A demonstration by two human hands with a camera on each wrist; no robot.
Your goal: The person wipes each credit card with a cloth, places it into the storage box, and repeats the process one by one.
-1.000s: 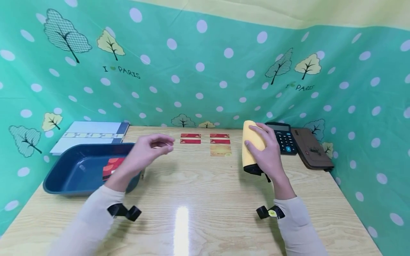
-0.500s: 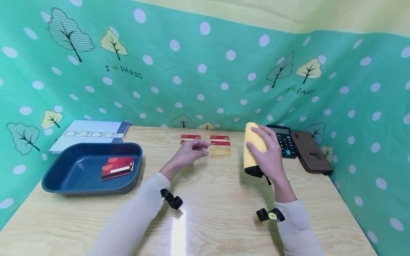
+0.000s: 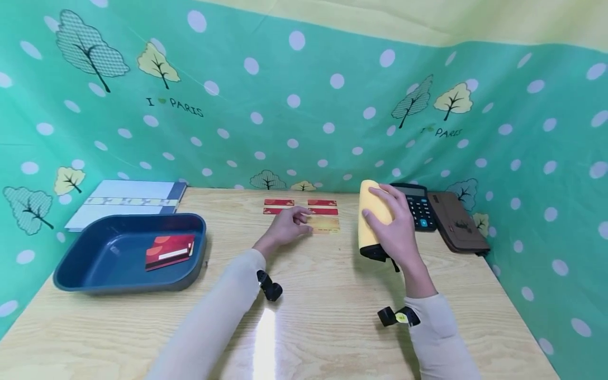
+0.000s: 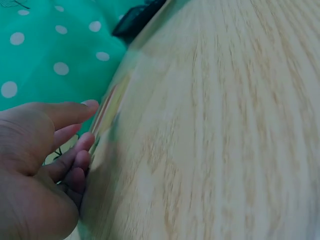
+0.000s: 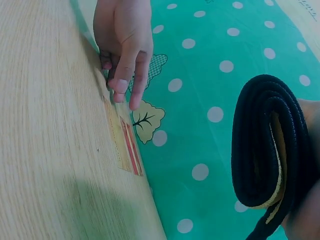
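Observation:
My left hand (image 3: 286, 227) is at the left edge of a gold card (image 3: 325, 224) lying on the table, its thumb and index finger spread by that edge. In the left wrist view the fingers of this hand are loosely bent, and contact with the card is hard to judge. Red cards (image 3: 323, 211) lie just behind the gold one, and more red cards (image 3: 279, 202) form a second column to the left. My right hand (image 3: 398, 224) grips a rolled yellow cloth (image 3: 370, 216) with a black end (image 5: 257, 142) and a thin strap, upright on or just above the table.
On the left a blue plastic basin (image 3: 102, 253) holds several red cards (image 3: 169, 250). Behind it lies a white-and-blue folder (image 3: 130, 190). A black calculator (image 3: 420, 208) and a brown zipped wallet (image 3: 456, 221) lie at the right. A polka-dot curtain (image 3: 285, 121) encloses the table's back and sides.
My left hand has moved right from near the basin, across the table, to the gold card's left edge. The right hand stays in place, still holding the rolled cloth.

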